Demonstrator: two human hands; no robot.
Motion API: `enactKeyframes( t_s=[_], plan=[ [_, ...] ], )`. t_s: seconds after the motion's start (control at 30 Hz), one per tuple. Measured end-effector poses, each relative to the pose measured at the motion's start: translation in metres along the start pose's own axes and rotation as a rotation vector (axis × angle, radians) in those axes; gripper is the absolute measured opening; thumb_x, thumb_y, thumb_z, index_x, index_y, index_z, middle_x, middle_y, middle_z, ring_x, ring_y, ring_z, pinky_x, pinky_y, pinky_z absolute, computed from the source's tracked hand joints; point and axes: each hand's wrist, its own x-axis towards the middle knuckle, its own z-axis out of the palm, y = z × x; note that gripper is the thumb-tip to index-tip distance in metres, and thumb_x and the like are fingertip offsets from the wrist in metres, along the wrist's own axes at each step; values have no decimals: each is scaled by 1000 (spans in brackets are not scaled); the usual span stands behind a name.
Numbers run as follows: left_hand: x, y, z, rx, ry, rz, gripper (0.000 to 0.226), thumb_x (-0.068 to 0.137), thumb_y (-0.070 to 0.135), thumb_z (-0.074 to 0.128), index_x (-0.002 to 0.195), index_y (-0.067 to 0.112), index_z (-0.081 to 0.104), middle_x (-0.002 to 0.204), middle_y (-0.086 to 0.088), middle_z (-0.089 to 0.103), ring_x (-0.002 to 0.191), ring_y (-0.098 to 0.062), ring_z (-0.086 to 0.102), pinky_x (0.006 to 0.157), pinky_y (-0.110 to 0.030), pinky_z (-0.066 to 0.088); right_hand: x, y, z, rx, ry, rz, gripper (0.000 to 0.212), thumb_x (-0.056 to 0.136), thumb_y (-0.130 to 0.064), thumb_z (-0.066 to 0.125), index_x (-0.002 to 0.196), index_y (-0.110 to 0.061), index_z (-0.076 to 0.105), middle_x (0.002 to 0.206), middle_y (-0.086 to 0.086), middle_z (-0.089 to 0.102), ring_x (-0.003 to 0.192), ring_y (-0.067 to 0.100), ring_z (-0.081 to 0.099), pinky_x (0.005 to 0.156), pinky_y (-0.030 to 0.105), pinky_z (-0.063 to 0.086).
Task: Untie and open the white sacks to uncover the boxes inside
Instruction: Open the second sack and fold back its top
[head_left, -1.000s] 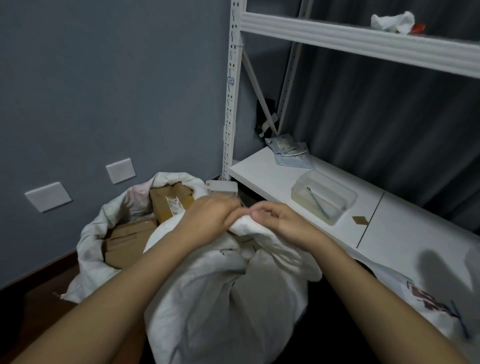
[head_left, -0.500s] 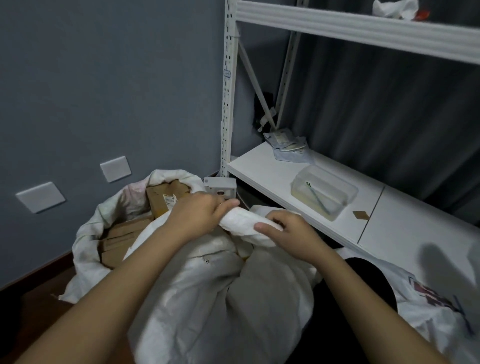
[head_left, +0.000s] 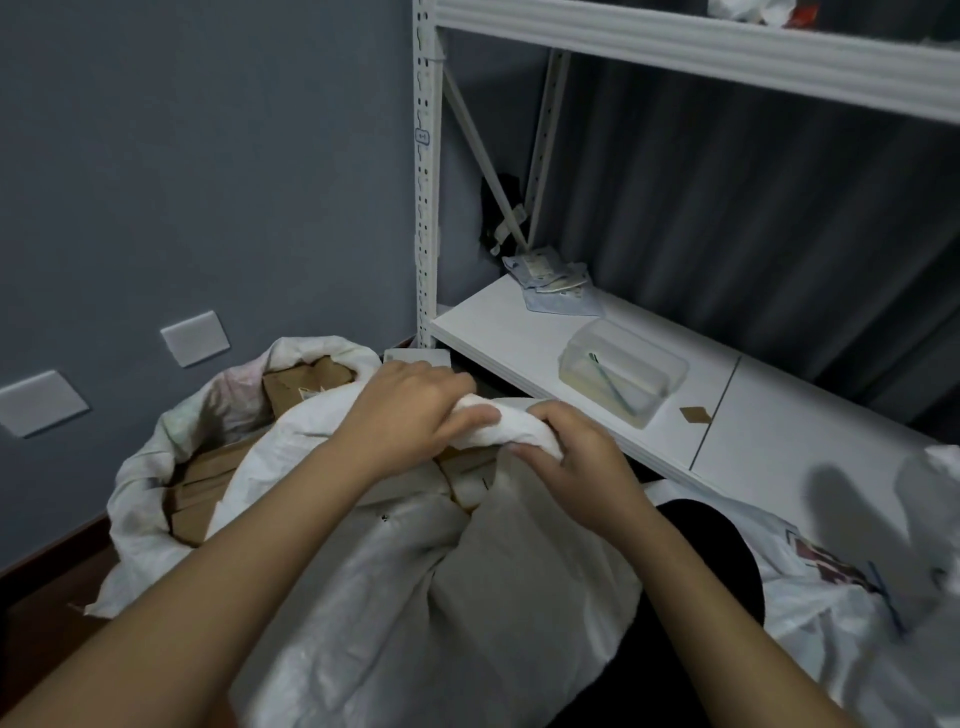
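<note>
Shelving (head_left: 519, 332): the white metal rack stands to my right, its lower shelf just beyond the sacks and carrying a clear plastic tub (head_left: 623, 371) and some flat packets (head_left: 556, 291).
Front sack (head_left: 415, 597): the big white woven sack sits right below me, between my forearms, its body full and its neck gathered up into a twisted roll.
Back sack (head_left: 156, 467): to my left, against the grey wall, this one already gapes wide, rim folded down.
Boxes (head_left: 208, 478): brown cardboard shows plainly in the back sack, so I judge that one done; a corner of cardboard (head_left: 467, 478) also peeps out under the front sack's neck.
Third sack (head_left: 841, 613): a printed white one lies at my right, under the shelf edge; I cannot tell whether it is tied.
Left hand (head_left: 410, 415): curled over the left end of the twisted neck, fingers closed on the cloth.
Right hand (head_left: 571, 457): thumb and fingers pinching the right end of the same roll.
Neck roll (head_left: 498, 428): bunched between my hands; it is not spread yet.
Left to do: work this neck loose, fold the mouth back, then check the third sack.
</note>
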Motion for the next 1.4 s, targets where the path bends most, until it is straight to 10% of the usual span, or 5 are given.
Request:
enactKeyframes(
  t_s=[0.47,0.8,0.97,1.2,1.4],
  plan=[
    [34,21,-15,37,-2,-120,50,87,64,33,93,17,48,84,5,54,78,-22,56,60,-34,39,1,-8,-64,-428,77,118,41,89,-58,49,103,-21,59,96,-3,61,90,19,56,64,32,36],
    [45,27,-52,-63,-12,-146,71,91,66,22,66,9,54,61,-4,56,61,-20,53,56,-31,34,-11,-48,-101,252,-71,279,35,94,-37,59,85,-4,66,75,0,60,71,8,53,69,27,41],
    [30,40,-32,-93,-74,84,67,84,70,13,108,24,55,92,7,55,88,-15,51,79,-37,39,-16,-56,-89,878,-93,620,30,93,-27,59,106,-1,68,96,18,71,85,27,67,85,39,52],
    [40,14,-31,-153,-161,-69,35,99,46,31,83,26,55,91,7,54,94,-16,44,94,-37,33,-33,-43,-69,131,134,228,14,93,-27,59,98,-19,70,82,-13,65,76,-3,57,68,11,41],
    [30,37,-15,-176,-162,115,63,79,71,19,113,36,58,97,17,42,100,-4,30,88,-27,18,-31,-53,-48,757,111,502,14,95,-21,58,97,-19,72,95,1,72,87,10,63,79,21,49]
  ],
)
